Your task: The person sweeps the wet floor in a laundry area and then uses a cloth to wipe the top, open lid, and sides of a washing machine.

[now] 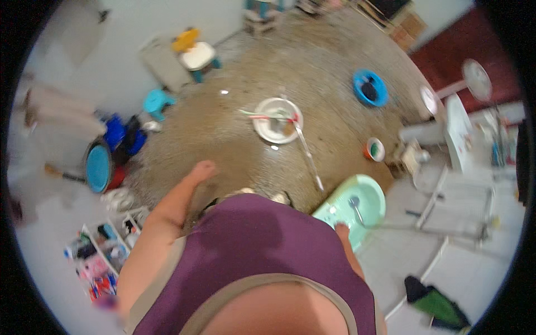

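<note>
My left hand hangs over the wet brown floor, its fingers curled in and blurred; nothing shows in it. My right hand is at the near edge of a pale green plastic tub, partly hidden beside my purple top; whether it touches the rim, I cannot tell. In the tub lies a showerhead on a hose. Ahead on the floor stands a round white basin, with a red-and-white handled tool slanting from it towards me and some pale green item across it.
A blue basin with dark contents and a small orange-and-white bucket stand at the right. On the left are a turquoise stool, a blue-lined round tub and a rack of containers. A white-seated chair stands by the wall.
</note>
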Available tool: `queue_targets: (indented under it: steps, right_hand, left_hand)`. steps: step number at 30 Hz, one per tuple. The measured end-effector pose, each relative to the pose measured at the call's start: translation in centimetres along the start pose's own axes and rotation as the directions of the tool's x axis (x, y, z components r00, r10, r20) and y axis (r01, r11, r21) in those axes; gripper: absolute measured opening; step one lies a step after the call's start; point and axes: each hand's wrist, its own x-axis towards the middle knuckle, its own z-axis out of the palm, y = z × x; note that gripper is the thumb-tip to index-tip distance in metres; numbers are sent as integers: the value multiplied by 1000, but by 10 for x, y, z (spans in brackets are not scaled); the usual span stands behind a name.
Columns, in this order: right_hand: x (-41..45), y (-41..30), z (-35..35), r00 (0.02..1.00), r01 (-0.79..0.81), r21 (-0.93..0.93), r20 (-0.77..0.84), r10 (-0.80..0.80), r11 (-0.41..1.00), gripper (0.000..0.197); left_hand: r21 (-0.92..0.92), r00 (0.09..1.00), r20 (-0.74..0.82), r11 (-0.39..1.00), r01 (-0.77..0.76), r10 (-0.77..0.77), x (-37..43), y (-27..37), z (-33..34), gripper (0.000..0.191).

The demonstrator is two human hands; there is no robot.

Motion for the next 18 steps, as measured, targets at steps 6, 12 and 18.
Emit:
queue_targets:
  steps: [6,12,18]
  right_hand:
    - [92,-53,-102,920,-45,641,-272,282,766,28]
    - [54,-75,-123,954,-77,766,-130,270,639,26]
    - [12,38,2,988,39,-282,153,5,959,11]
  left_hand:
    - [-116,953,-10,947,301,-304,-58,-67,15,18]
    - [38,885,-80,886,462,-458,-19,-47,17,21]
    - [68,987,33,986,153,-155,63,88,39,29]
